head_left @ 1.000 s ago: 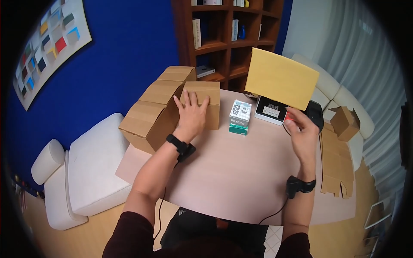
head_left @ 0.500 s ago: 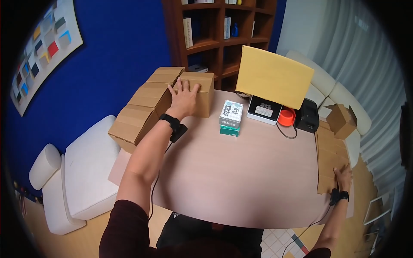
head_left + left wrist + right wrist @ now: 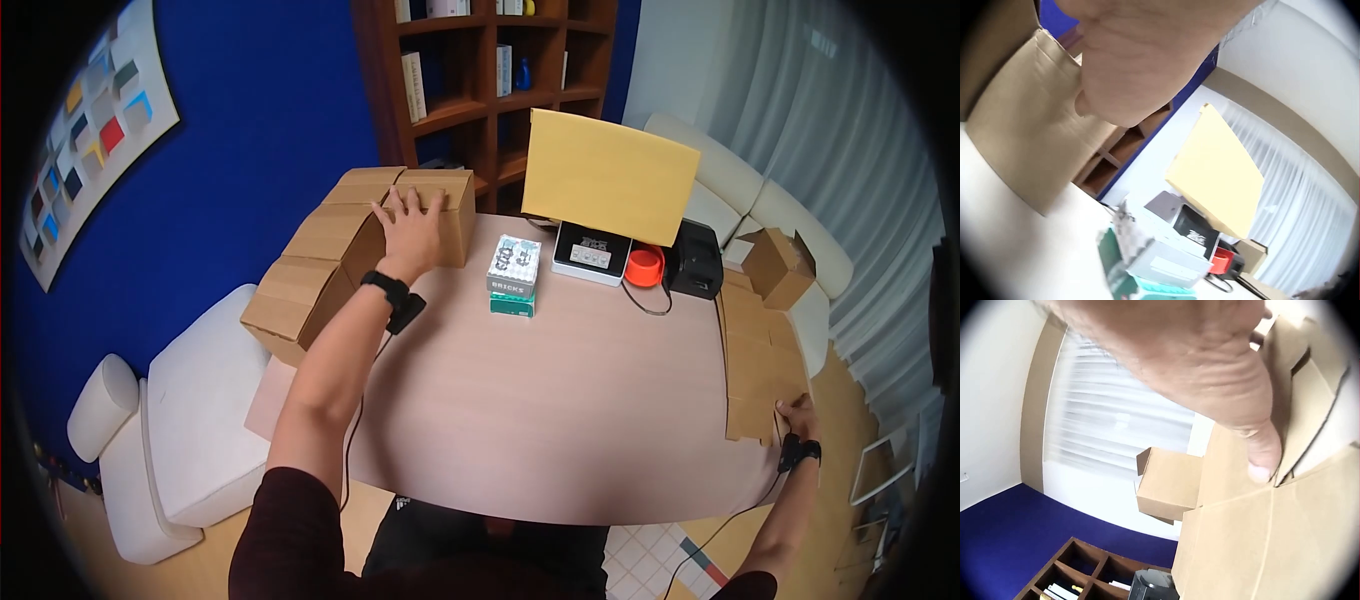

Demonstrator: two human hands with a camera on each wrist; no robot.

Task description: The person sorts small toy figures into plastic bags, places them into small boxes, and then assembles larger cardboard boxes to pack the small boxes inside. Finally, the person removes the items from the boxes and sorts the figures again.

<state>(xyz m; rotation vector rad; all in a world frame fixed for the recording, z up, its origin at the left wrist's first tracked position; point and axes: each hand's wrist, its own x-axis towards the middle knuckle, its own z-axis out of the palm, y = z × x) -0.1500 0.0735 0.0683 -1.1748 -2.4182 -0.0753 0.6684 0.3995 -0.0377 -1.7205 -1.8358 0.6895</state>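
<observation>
Fingers spread, my left hand (image 3: pixel 412 238) rests on the top of a closed brown box (image 3: pixel 455 215) at the table's back left; the left wrist view shows the palm (image 3: pixel 1138 69) over this box (image 3: pixel 1035 119). At the right edge, my right hand (image 3: pixel 799 416) grips the flattened cardboard (image 3: pixel 765 360). In the right wrist view the thumb of my right hand (image 3: pixel 1210 369) lies on the flattened cardboard (image 3: pixel 1235 525) beside a slit and a flap, with the other fingers mostly hidden.
Several closed boxes (image 3: pixel 320 240) line the left side. Mid-table stand a patterned box (image 3: pixel 515 262) on a green box (image 3: pixel 512 304). Behind are a white-and-black box (image 3: pixel 590 255), yellow envelope (image 3: pixel 610 178), red object (image 3: pixel 644 266), black device (image 3: pixel 695 260) and open carton (image 3: pixel 778 268).
My right hand has left the red object, moved right and down to the flattened cardboard, and its fingers have curled at the edge. My left hand stays on the box, which has shifted back against the row.
</observation>
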